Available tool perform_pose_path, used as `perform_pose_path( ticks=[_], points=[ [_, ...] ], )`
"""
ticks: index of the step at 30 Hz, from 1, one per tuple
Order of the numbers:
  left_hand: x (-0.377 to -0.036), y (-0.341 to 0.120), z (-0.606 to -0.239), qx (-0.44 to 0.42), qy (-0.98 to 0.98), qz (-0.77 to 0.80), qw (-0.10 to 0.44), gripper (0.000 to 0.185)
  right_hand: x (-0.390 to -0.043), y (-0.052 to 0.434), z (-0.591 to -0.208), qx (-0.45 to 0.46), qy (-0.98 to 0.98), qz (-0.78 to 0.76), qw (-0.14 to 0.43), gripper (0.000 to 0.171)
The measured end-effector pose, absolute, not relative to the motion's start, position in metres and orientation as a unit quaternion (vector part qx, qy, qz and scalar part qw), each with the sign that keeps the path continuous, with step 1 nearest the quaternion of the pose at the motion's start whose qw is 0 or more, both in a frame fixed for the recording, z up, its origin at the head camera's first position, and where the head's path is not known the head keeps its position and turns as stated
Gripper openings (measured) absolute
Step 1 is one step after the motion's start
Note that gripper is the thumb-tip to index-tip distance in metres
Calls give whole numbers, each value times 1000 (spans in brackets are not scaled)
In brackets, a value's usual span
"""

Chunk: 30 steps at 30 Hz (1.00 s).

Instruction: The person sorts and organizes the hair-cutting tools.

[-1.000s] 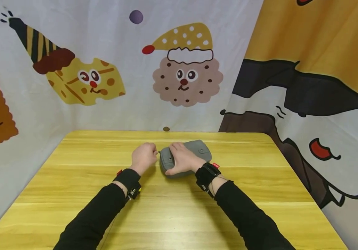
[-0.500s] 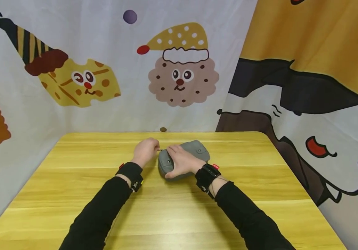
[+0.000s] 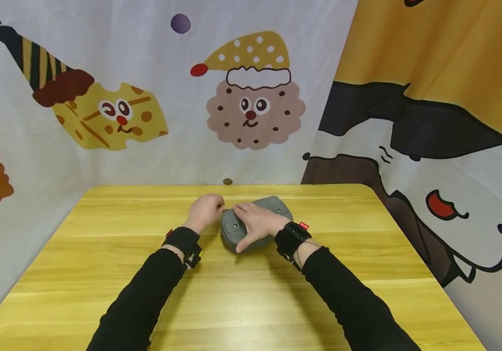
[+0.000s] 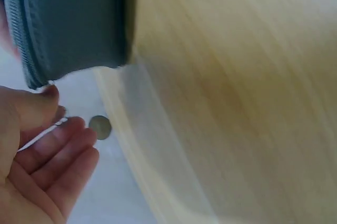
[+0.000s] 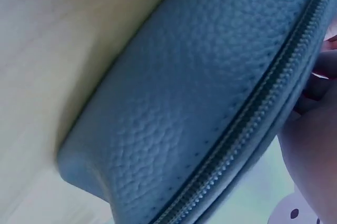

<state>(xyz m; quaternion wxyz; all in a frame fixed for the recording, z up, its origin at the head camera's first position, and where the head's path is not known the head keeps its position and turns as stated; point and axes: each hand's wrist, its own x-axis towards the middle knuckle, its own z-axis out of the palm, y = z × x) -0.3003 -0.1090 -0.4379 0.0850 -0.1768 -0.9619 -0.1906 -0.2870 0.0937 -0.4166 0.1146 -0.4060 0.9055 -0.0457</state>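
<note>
1. Head view: a grey pouch (image 3: 255,222) lies on the yellow wooden table (image 3: 242,292), toward its far middle. The right hand (image 3: 256,225) rests over the pouch's top, fingers laid across it and thumb down its near side, holding it in place. The left hand (image 3: 205,212) sits just beside the pouch's left end, fingers curled and pinched together at a small metal pull there. Cartoon-printed cloth (image 3: 251,107) hangs behind the table.

2. Left wrist view: the pouch (image 4: 68,23) fills the upper left, its zipper (image 4: 23,34) running down the edge. The left hand (image 4: 37,166) shows the thumb and fingertips closed together just under the pouch's corner; the pull itself is barely visible.

3. Right wrist view: the pouch's (image 5: 200,103) pebbled grey side and zipper (image 5: 253,113) fill the frame, with fingers (image 5: 316,129) of the right hand against its far edge.
</note>
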Motion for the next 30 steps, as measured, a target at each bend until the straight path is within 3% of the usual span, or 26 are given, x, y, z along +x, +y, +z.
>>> perform_pose_path(
  ticks=[7, 16, 23, 30],
  points=[
    [-286, -113, -426, -130, -966, -220, 41, 36, -288, 105, -412, -381, 910, -122, 111, 110],
    [-249, -113, -414, -138, -948, -286, -32, 44, -296, 142, -407, -271, 937, -220, 13, 75],
    [-227, -102, -416, -160, -934, -304, -97, 48, -293, 163, -412, -213, 951, -225, 16, 69],
    [-220, -96, -416, -161, -917, -348, -113, 54, -287, 167, -413, -164, 971, -171, 20, 56]
  ],
)
